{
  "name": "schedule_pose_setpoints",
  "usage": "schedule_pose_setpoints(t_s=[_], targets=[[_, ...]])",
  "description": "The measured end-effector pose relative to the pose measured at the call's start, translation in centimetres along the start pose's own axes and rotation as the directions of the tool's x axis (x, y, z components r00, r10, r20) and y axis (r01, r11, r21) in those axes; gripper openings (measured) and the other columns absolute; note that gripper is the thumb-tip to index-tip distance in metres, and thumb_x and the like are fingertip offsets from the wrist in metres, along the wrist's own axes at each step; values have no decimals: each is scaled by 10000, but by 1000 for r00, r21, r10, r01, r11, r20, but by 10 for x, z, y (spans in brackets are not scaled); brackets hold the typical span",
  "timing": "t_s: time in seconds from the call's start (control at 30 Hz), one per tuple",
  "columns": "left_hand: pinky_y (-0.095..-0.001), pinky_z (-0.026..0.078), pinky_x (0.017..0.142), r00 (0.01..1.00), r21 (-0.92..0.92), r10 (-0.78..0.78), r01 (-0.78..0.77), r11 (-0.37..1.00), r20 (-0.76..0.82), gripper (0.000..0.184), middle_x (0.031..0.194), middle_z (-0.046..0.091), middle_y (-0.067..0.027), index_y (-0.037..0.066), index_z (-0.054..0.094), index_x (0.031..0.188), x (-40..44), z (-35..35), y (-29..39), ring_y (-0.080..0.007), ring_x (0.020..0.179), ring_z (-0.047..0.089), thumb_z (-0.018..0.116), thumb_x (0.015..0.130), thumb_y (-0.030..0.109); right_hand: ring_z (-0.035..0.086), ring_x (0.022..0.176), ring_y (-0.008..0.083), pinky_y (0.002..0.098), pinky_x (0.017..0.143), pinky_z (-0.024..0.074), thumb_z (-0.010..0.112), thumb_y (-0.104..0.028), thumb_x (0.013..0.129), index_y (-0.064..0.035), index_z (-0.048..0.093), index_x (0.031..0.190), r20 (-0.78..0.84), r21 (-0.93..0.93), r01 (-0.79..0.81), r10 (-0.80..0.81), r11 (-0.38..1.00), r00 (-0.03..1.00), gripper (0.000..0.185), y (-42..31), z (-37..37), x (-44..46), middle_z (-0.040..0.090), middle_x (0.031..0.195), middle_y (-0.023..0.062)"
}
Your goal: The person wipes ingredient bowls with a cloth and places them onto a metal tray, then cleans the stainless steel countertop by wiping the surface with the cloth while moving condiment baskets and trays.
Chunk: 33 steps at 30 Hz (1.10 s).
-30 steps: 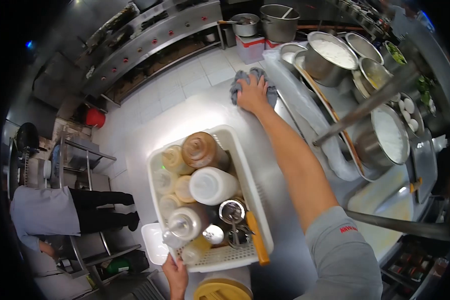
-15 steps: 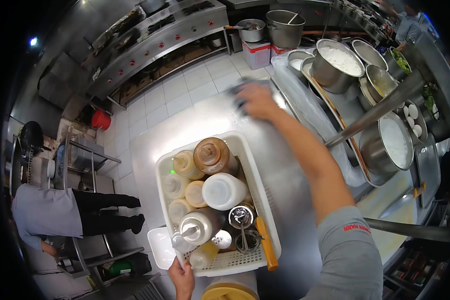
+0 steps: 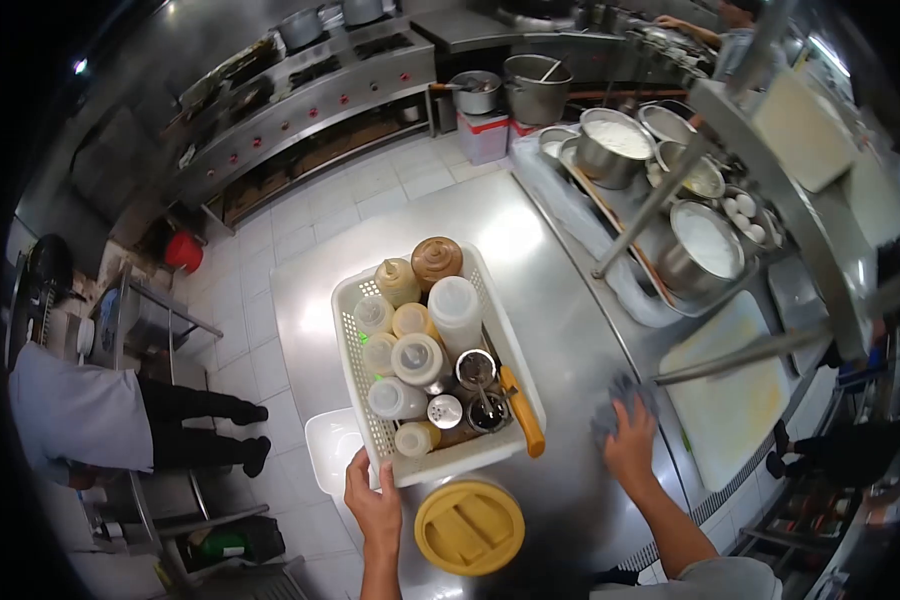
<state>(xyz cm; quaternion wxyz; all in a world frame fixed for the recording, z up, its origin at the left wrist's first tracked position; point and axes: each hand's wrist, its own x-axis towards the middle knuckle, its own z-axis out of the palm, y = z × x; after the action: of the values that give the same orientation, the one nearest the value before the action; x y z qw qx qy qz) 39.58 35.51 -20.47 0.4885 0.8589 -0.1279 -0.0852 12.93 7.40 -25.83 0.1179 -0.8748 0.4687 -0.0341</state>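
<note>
A white perforated plastic basket [image 3: 515, 380] stands on the steel table [image 3: 560, 390], packed with squeeze bottles, jars and a shaker. An orange handle [image 3: 522, 412] leans over its right rim. My left hand [image 3: 373, 505] grips the basket's near left corner, thumb on the front wall and fingers round the side. Beside that corner is a white dish [image 3: 332, 450]. My right hand [image 3: 632, 445] presses a dark grey cloth [image 3: 610, 415] onto the tabletop, right of the basket. Close in front of the basket is a round container with a yellow lid [image 3: 469, 528].
A stained cutting board [image 3: 727, 390] lies on the right-hand counter, below a metal post. Behind it stand steel pots [image 3: 705, 240] of white powder and a bowl of eggs [image 3: 743, 215]. One person [image 3: 85, 405] works at the left; another is at the back right.
My right hand has swept the cloth from the table's far edge back to its near right side. My left hand stays at the basket's corner. The view has shifted.
</note>
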Motion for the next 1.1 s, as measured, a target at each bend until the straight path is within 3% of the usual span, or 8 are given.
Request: schedule_pose_setpoints(t_s=[0.13,0.23,0.33,0.37,0.47,0.53,0.67,1.1], targets=[[-410,433,974,933,98,176,-153,983,-313,323,1255,568,-180,-36,540,1189,-44,-45,-17,-311,1160,546,580,870,-2,312,1223,522,580,1016,326,659,-81,730,-61,386,1366,32,-60,-264,266,963,964,692,68,-11,-143,290,1393,296],[-415,393,999,873,174,-104,209,962,-476,345,1259,554,-175,-29,525,1214,-104,-87,-81,-300,1152,531,596,904,103,397,1173,496,515,1026,343,608,-54,755,-34,394,1335,-10,7,-498,498,867,867,618,97,-21,-198,379,1301,303],[-385,399,997,826,-153,-563,552,819,-33,466,1280,540,-160,-38,496,1276,-166,-95,-203,-273,1160,521,604,936,260,478,1136,433,438,1008,381,626,-77,782,-2,384,1333,-67,183,-626,645,758,761,607,158,8,-217,473,1238,271],[-374,408,990,790,-372,-597,600,708,140,524,1276,544,-162,-45,485,1293,-178,-91,-206,-265,1144,532,604,940,324,478,1136,433,438,1008,381,626,-77,782,-2,384,1333,-71,197,-622,644,758,762,607,171,21,-211,473,1238,271],[-359,433,964,712,-342,-621,702,625,329,641,1245,566,-173,-86,474,1296,-158,-95,-187,-260,1095,563,594,929,425,550,1114,391,410,982,410,646,-130,791,6,404,1340,-138,645,-506,738,572,660,615,176,34,-194,561,1184,267],[-353,444,947,707,-327,-649,706,628,279,678,1211,583,-185,-109,489,1270,-156,-89,-172,-259,1074,575,588,920,463,550,1148,361,409,976,417,661,-160,812,-21,412,1340,-41,666,-613,841,425,540,600,142,19,-183,563,1222,242],[-345,454,923,665,-217,-719,746,630,200,751,1137,614,-208,-166,534,1181,-155,-87,-169,-252,1042,588,574,903,531,553,1142,351,393,974,421,654,-126,812,-44,405,1348,8,826,-449,789,341,614,597,168,49,-194,567,1212,234],[-359,490,863,702,-260,-679,711,653,213,764,1070,642,-183,-162,532,1179,-160,-82,-204,-243,963,616,582,896,545,500,1168,385,407,1001,387,660,-40,766,32,408,1291,-159,582,-515,710,629,686,586,156,32,-191,504,1234,260]])
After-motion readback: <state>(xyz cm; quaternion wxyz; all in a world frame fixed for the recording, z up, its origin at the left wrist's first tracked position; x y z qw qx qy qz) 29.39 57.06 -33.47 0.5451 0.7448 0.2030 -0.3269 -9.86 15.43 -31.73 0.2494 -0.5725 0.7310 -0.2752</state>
